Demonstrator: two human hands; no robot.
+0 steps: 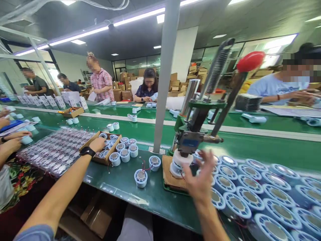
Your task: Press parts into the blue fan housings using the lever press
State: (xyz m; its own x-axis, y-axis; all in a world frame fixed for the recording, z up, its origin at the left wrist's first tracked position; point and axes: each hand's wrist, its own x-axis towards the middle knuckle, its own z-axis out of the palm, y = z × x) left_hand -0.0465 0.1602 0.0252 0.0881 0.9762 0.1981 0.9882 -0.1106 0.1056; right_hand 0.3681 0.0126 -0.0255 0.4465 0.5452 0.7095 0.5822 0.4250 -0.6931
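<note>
My left hand (pixel 97 144), with a dark watch on the wrist, reaches into a shallow cardboard tray (pixel 117 142) of light-blue plastic rings. Its fingers are bent together and point down among the rings; what is between them is hidden. My right hand (pixel 200 172) is slightly blurred, with thumb and fingers spread, just right of a hand press (pixel 192 140). Under the press's white pressing head (pixel 179 159) sits a light-blue round part (pixel 175 170) on a brown pad. Two round parts with metal discs, one a wired part (pixel 140 177), stand left of the press.
Many light-blue round units (pixel 250 182) crowd the right side. Wired silver pieces (pixel 57 147) lie in rows at left. A grey post (pixel 167 77) rises behind the bench. The press's red-knobbed lever (pixel 250 62) stands up. Co-workers sit or stand across the green conveyor (pixel 140 129).
</note>
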